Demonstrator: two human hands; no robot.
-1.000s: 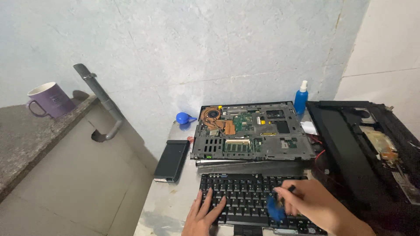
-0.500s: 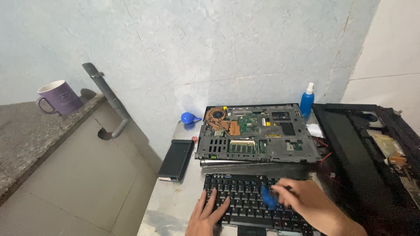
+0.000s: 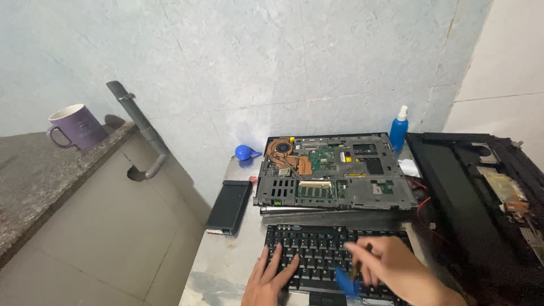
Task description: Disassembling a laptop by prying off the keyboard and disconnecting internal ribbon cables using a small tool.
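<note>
Granite counter (image 3: 34, 187) bears one purple mug (image 3: 76, 127).

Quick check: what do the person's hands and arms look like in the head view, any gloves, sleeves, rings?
Both are bare. The left hand has no glove or ring that shows, and its wrist runs out of frame. The right hand is motion-blurred, also ungloved; its forearm shows bare to the frame edge, with no sleeve, watch or band in sight.
</note>
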